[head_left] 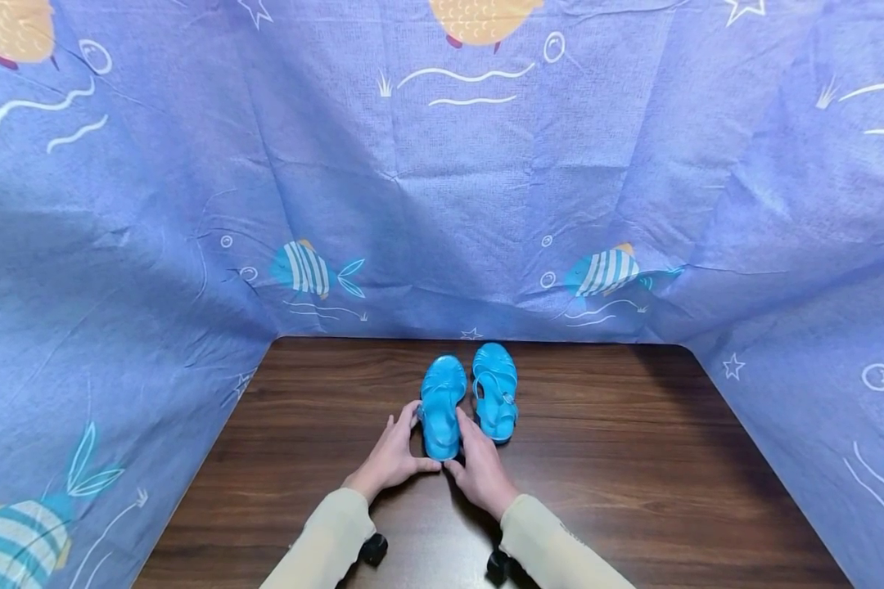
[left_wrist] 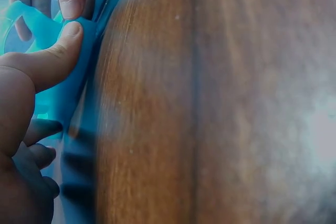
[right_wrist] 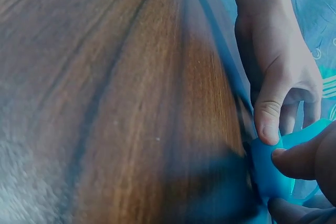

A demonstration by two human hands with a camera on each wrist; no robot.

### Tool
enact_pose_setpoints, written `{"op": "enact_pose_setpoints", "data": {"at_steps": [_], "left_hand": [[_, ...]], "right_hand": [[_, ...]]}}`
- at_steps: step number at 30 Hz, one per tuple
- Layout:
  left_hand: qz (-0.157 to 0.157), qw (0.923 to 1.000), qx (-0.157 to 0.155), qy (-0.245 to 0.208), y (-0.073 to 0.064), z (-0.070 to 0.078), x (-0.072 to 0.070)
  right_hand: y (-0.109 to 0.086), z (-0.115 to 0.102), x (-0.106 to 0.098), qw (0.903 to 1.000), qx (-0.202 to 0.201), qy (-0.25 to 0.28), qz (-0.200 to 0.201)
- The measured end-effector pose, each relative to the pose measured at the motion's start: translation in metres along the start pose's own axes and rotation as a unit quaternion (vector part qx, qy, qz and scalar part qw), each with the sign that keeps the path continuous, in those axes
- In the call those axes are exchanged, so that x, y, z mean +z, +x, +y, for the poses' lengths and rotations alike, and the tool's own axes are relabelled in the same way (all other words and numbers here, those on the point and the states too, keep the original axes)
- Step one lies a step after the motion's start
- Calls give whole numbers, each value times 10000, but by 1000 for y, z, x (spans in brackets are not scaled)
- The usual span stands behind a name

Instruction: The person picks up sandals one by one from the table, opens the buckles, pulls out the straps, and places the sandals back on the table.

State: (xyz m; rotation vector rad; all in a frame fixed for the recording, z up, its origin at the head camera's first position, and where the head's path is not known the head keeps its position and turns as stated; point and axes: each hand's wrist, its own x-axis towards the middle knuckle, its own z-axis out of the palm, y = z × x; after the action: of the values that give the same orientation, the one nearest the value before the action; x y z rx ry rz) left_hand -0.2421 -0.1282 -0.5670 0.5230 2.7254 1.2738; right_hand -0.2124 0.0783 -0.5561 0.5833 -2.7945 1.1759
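Two blue strappy sandals lie side by side on the brown table, toes toward the far edge. Both hands are at the left sandal (head_left: pixel 443 391). My left hand (head_left: pixel 393 460) grips it with the thumb at the heel and fingers along the left side. From the other side my right hand (head_left: pixel 480 470) grips it likewise, its fingers between the two sandals. In the left wrist view both thumbs press the heel (left_wrist: pixel 68 90) close together. The right wrist view shows the heel (right_wrist: pixel 269 174) low over the wood. The right sandal (head_left: pixel 494 360), with a buckled ankle strap, lies slightly farther back.
The dark wood-grain table (head_left: pixel 619 458) has rounded far corners. A blue cloth (head_left: pixel 457 213) printed with fish and stars hangs behind it and along both sides. Black wrist straps (head_left: pixel 373 549) sit under the cream sleeves (head_left: pixel 331 532).
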Motion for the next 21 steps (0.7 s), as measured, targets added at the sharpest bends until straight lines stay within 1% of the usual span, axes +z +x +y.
{"op": "enact_pose_setpoints", "data": {"at_steps": [4, 15, 21], "left_hand": [[5, 10000, -11, 32, -2, -1, -1], [-25, 10000, -37, 35, -6, -2, -1], [-82, 9999, -49, -36, -7, -2, -3]], "right_hand": [[-1, -1, 1, 9999, -106, -36, 34], [-5, -4, 1, 9999, -87, -78, 9], [-6, -3, -1, 9999, -90, 47, 54]]}}
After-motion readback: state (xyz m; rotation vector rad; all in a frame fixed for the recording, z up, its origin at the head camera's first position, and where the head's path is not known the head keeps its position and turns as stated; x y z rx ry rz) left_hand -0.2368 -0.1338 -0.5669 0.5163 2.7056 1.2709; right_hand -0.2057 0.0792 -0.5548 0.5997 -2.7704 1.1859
